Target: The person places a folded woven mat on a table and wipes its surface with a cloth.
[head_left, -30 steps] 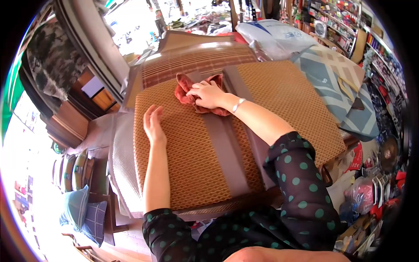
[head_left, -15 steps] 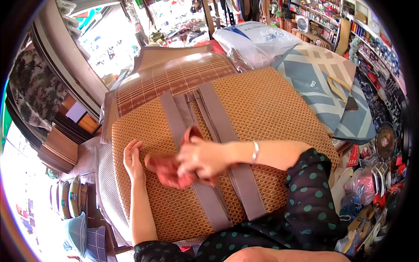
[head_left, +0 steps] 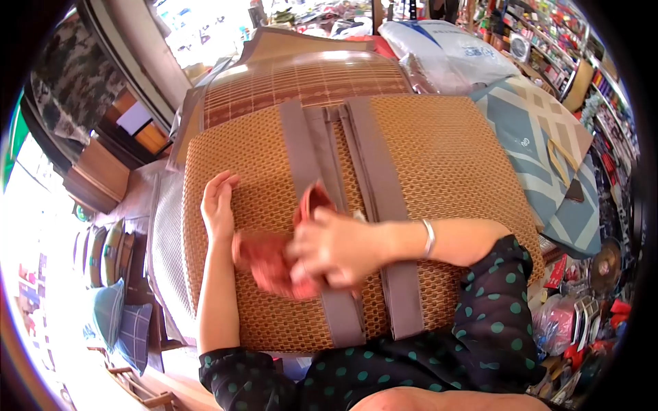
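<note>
My right hand [head_left: 336, 248], with a silver bangle at the wrist, grips a crumpled red cloth [head_left: 264, 264]; motion blurs both. They are over the woven brown mat [head_left: 439, 151], across its grey-mauve fabric bands [head_left: 377, 192]. Near the mat's left side my left hand [head_left: 219, 205] rests with fingers extended and slightly bent, holding nothing that I can see. The mat looks folded or stacked in a thick rectangle right in front of my body.
Behind lies a glossy brown slatted mat [head_left: 295, 79]. A white plastic package [head_left: 445, 51] sits at the back, and a blue-grey patterned bag [head_left: 541, 151] on the right. Cushions [head_left: 106, 315] stand low on the left. Crowded shelves [head_left: 548, 41] line the far right.
The view has shifted, so the mat and the goods behind it appear higher in the picture. My right hand still holds the cloth over the bands; my left hand stays by the mat's left side.
</note>
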Demonstrator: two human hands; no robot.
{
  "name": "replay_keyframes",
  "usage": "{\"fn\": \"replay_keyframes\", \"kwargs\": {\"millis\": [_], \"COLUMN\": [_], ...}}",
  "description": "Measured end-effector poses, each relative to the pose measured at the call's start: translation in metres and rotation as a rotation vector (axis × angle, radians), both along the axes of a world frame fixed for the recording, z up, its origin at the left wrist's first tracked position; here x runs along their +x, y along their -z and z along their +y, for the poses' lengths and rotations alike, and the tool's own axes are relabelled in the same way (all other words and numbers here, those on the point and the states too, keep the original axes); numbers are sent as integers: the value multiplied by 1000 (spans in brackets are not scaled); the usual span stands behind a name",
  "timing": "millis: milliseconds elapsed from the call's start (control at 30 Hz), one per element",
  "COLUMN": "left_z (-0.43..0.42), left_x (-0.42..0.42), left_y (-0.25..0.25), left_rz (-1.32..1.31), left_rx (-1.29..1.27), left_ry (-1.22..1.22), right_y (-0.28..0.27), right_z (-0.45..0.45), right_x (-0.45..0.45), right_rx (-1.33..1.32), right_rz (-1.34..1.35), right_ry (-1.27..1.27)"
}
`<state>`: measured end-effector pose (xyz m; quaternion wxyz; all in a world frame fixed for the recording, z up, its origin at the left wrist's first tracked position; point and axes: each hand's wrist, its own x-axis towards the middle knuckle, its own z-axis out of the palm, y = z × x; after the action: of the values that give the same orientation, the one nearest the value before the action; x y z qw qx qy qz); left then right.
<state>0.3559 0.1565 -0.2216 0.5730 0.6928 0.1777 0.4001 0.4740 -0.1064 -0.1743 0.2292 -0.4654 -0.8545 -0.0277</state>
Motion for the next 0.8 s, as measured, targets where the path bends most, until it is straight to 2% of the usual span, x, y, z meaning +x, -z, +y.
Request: {"fn": "replay_keyframes", "kwargs": {"millis": [67,133,200,267,300,367,400,467,500,567,633,700,733,800], "left_z": [-8,-7,-8,-9,-11,-7,-8,-10,-11,-11,-11,-8,-7,-6], "left_x": [0,0,1,2,2,2,2,1,2,3,1,2,2,2], "left_y": [-5,-3,-3,-5,-5,-3,-6,-7,-7,-8,-11,-10,-8,-8], "left_rz": [-6,-2,-2,-15,-6,8,20,41,21,-16,-3,-6,3,-79], "left_rx": [-8,6,14,-91,12,19,26,21,15,-43,-40,-34,-37,-104], "left_ry": [-2,-8,-10,-10,-6,-9,0,-17,-10,0,-15,-20,-19,6], "right_y": [10,4,-2,-5,11,2,1,9,-2,-7,-8,-1,3,0], "right_z": [-14,-6,18,54,75,89,90,82,70,34,-3,-24,-27,-11], "right_x": [-27,-24,-1,41,68,100,101,98,80,34,-12,-43,-49,-38], "right_rx": [17,-93,-13,-110,29,-64,85,-9,-152,-75,-40,-88,-29,-103], "right_rz": [46,-4,35,84,120,46,38,-5,-4,-21,-41,-32,-15,-20], "right_ry": [-211,-226,-71,129,262,628,650,587,468,182,-1,-200,-246,-205]}}
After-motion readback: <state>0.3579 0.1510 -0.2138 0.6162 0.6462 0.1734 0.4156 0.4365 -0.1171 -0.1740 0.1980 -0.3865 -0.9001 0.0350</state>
